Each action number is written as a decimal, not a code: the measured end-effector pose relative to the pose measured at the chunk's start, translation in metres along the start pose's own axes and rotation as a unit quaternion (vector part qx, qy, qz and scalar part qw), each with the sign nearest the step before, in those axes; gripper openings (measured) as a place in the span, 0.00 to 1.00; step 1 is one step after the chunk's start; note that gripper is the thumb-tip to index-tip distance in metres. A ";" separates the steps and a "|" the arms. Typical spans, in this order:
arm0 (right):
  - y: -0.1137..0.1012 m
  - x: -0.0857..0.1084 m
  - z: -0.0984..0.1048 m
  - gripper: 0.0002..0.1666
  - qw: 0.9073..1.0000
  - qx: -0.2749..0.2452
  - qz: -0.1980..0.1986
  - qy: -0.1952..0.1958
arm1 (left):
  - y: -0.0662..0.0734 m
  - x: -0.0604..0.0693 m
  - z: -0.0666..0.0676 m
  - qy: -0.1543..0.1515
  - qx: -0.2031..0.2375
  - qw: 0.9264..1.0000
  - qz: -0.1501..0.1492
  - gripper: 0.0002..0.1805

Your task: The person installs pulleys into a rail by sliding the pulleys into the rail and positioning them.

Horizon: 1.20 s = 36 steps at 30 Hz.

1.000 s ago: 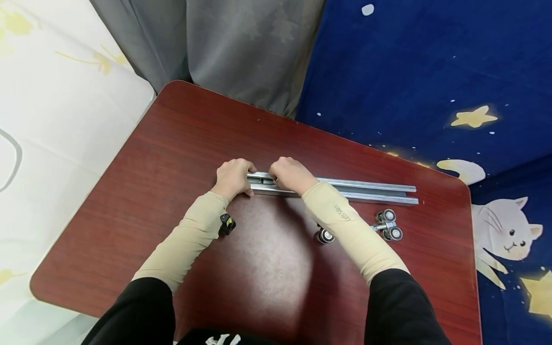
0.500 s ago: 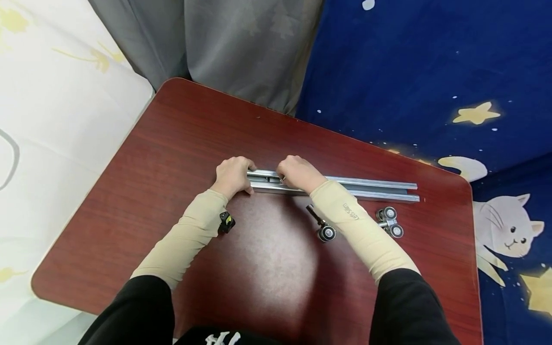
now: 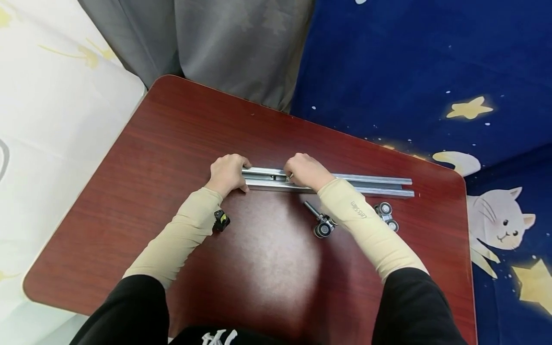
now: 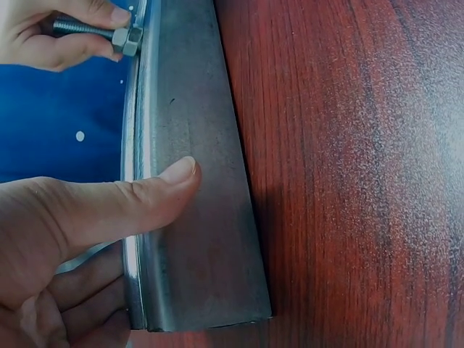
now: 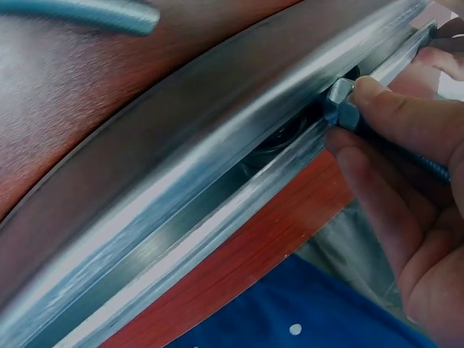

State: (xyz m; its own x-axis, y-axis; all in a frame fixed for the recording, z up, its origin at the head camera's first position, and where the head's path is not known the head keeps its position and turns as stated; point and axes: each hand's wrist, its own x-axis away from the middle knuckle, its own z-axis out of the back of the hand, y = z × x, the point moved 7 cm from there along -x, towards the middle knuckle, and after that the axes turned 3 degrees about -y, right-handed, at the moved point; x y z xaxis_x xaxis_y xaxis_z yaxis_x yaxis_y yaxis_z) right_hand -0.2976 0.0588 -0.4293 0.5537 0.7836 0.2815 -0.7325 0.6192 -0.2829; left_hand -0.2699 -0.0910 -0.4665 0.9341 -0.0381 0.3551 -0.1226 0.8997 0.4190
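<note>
A silver metal rail (image 3: 379,192) with a slot along its top lies across the table. At its left end my left hand (image 3: 227,173) grips it, the thumb (image 4: 156,199) pressed flat on the near side wall. Farther right along the rail, my right hand (image 3: 307,171) pinches the threaded bolt (image 4: 83,27) of a roller, at the hex nuts (image 5: 342,105) just above the slot. Dark wheels (image 5: 279,138) of that roller show inside the channel, partly hidden by the rail lips and fingers.
On the red-brown table (image 3: 142,191), a second roller (image 3: 322,229) with a bolt lies below the rail, by my right forearm. Another roller (image 3: 386,211) is partly hidden behind that forearm. A grey curtain (image 3: 233,48) and a blue curtain (image 3: 388,57) hang beyond the far edge.
My right hand has slid right along the rail with the roller bolt, away from my left hand. The left hand stays at the rail's left end. The view has shifted slightly.
</note>
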 end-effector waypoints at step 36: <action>0.064 0.056 0.001 0.04 0.998 -0.023 -0.049 0.022 | 0.001 0.002 0.001 -0.012 -0.002 1.000 -0.002 0.36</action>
State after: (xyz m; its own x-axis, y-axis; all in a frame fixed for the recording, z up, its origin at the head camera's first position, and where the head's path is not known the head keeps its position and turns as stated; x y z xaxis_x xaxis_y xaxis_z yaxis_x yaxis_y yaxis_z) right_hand -0.3135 0.1426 -0.4311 0.6387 0.7206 0.2699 -0.6565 0.6932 -0.2973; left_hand -0.2690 -0.0901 -0.4645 0.9264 -0.0528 0.3727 -0.1169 0.9008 0.4182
